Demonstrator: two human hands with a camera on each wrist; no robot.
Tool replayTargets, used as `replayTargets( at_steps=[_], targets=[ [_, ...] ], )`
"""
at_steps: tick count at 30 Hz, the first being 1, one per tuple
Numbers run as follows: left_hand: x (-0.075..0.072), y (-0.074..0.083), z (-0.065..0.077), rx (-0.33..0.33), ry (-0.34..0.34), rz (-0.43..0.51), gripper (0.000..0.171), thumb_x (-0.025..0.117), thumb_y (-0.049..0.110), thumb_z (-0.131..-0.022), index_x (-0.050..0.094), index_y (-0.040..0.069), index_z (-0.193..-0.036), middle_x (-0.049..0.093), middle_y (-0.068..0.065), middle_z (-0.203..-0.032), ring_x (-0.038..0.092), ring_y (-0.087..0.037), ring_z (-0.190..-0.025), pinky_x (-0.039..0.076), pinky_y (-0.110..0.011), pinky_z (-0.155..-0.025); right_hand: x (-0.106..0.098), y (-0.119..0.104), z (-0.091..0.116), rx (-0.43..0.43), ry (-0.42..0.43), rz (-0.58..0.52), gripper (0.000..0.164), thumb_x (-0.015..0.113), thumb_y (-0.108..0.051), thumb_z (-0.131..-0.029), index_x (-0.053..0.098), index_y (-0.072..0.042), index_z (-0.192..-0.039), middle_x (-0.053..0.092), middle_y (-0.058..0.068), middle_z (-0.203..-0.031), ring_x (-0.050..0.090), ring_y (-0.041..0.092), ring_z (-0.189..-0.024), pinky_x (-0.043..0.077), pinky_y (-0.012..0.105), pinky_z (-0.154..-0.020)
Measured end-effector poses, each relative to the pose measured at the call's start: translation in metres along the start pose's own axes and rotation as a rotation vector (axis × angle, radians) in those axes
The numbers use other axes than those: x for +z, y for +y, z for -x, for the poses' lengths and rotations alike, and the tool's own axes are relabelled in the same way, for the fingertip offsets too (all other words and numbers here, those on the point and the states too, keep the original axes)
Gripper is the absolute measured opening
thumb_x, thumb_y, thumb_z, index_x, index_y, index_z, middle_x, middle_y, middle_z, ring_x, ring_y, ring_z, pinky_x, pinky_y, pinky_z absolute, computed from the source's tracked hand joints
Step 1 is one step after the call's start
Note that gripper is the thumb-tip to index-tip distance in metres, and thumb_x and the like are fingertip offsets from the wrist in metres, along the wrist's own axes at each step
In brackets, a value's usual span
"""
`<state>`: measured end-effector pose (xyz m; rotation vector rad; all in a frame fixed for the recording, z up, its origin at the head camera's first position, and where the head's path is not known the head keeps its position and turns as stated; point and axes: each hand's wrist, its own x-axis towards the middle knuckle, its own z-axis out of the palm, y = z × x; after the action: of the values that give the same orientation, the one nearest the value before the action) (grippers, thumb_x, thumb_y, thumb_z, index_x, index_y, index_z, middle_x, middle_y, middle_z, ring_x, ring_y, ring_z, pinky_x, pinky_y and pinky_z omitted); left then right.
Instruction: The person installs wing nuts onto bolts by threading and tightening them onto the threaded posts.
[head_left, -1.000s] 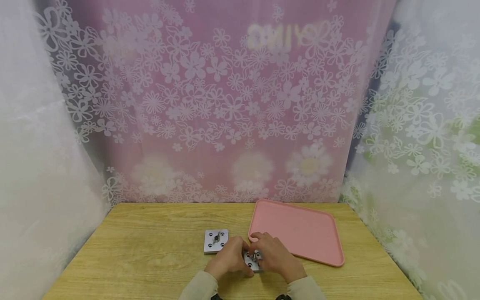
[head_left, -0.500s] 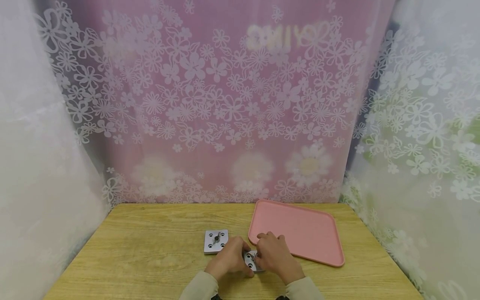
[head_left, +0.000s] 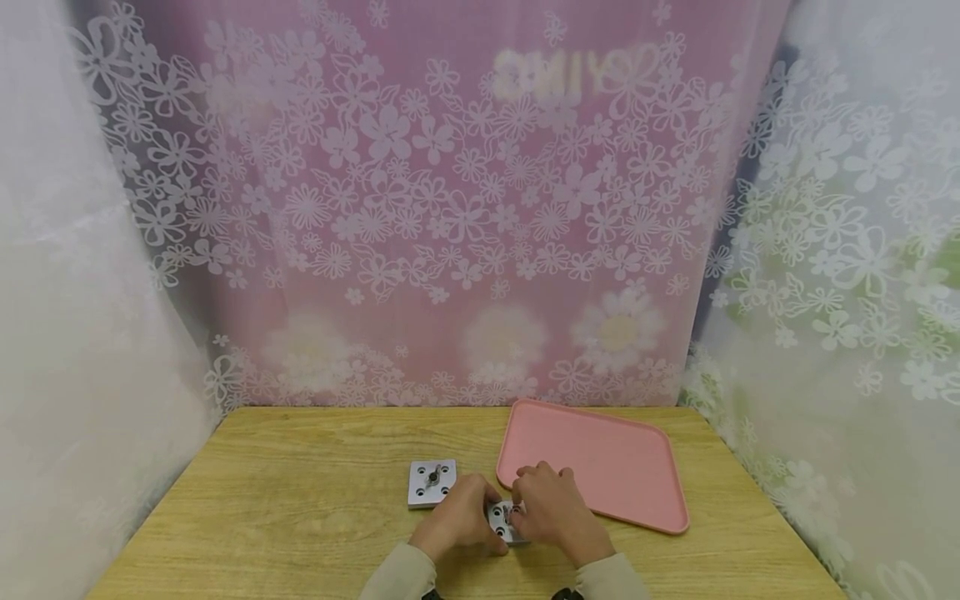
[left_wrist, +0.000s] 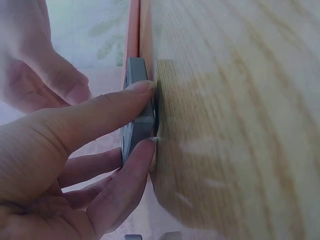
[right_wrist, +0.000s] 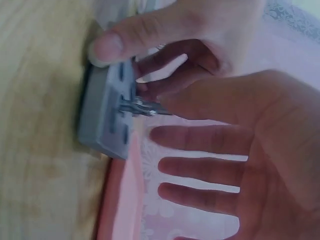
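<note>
My left hand (head_left: 461,518) grips a square silver metal plate (head_left: 498,530) by its edges, low over the wooden table. In the left wrist view, my thumb and fingers hold that plate (left_wrist: 142,125) near the tabletop. A metal wing nut (right_wrist: 142,106) stands out from the plate's face in the right wrist view. The thumb of my right hand (head_left: 553,510) touches one wing, while the fingers (right_wrist: 205,140) stay extended, apart from the nut. To the left lies a second square plate (head_left: 416,485) with counterbored holes and a wing nut (head_left: 432,477) at its middle.
A pink tray (head_left: 600,460) lies at an angle behind and right of my hands. The wooden table (head_left: 300,500) is bounded by a floral curtain (head_left: 465,250) at the back and pale curtains at both sides.
My right hand's fingers have shifted around the wing nut, and its wings stand at a different angle. My left hand, the plates and the tray have stayed nearly in place.
</note>
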<state>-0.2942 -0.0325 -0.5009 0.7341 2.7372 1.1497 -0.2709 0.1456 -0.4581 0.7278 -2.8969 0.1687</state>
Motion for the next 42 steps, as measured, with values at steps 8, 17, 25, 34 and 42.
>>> replayTargets(
  at_steps=[8, 17, 25, 34, 42],
  targets=[
    [-0.001, 0.002, -0.002, 0.010, 0.001, 0.008, 0.055, 0.102, 0.013, -0.052, 0.080, 0.000, -0.101, 0.076, 0.000, -0.081, 0.057, 0.000, -0.069, 0.050, -0.021, -0.066, -0.006, 0.001, 0.000, -0.088, -0.029, -0.122, 0.030, 0.081, -0.002, -0.078, 0.078, -0.021, -0.101, 0.069, 0.010, -0.132, 0.065, 0.037, -0.111, 0.051, 0.066, -0.078],
    [-0.004, 0.005, -0.001, 0.026, -0.004, 0.025, 0.038, 0.101, 0.010, -0.054, 0.075, 0.007, -0.081, 0.071, 0.003, -0.069, 0.051, 0.000, -0.061, 0.046, -0.020, -0.060, -0.003, -0.002, -0.002, -0.111, -0.040, -0.146, 0.047, 0.074, 0.015, -0.074, 0.079, -0.025, -0.097, 0.068, 0.010, -0.134, 0.065, 0.037, -0.111, 0.051, 0.061, -0.075],
    [-0.004, 0.004, -0.001, 0.021, -0.020, 0.030, 0.037, 0.101, 0.011, -0.055, 0.076, 0.007, -0.082, 0.073, 0.003, -0.071, 0.053, 0.001, -0.061, 0.047, -0.020, -0.060, -0.001, -0.003, -0.002, -0.100, -0.051, -0.148, 0.043, 0.076, 0.013, -0.075, 0.079, -0.024, -0.096, 0.068, 0.011, -0.134, 0.064, 0.038, -0.112, 0.052, 0.061, -0.077],
    [-0.002, 0.001, -0.002, -0.005, -0.031, 0.035, 0.038, 0.101, 0.012, -0.056, 0.077, 0.009, -0.084, 0.072, 0.004, -0.071, 0.050, -0.001, -0.060, 0.045, -0.021, -0.057, 0.004, -0.004, -0.003, -0.084, -0.055, -0.124, 0.038, 0.081, 0.009, -0.075, 0.079, -0.025, -0.093, 0.068, 0.009, -0.134, 0.064, 0.036, -0.111, 0.052, 0.061, -0.079],
    [-0.001, 0.002, -0.001, -0.009, -0.037, 0.042, 0.043, 0.101, 0.012, -0.056, 0.080, 0.007, -0.093, 0.076, 0.004, -0.080, 0.057, -0.001, -0.067, 0.049, -0.021, -0.064, 0.007, -0.004, -0.002, -0.075, -0.012, -0.036, 0.025, 0.085, -0.003, -0.074, 0.078, -0.024, -0.087, 0.070, 0.008, -0.130, 0.067, 0.033, -0.104, 0.054, 0.058, -0.075]
  ],
)
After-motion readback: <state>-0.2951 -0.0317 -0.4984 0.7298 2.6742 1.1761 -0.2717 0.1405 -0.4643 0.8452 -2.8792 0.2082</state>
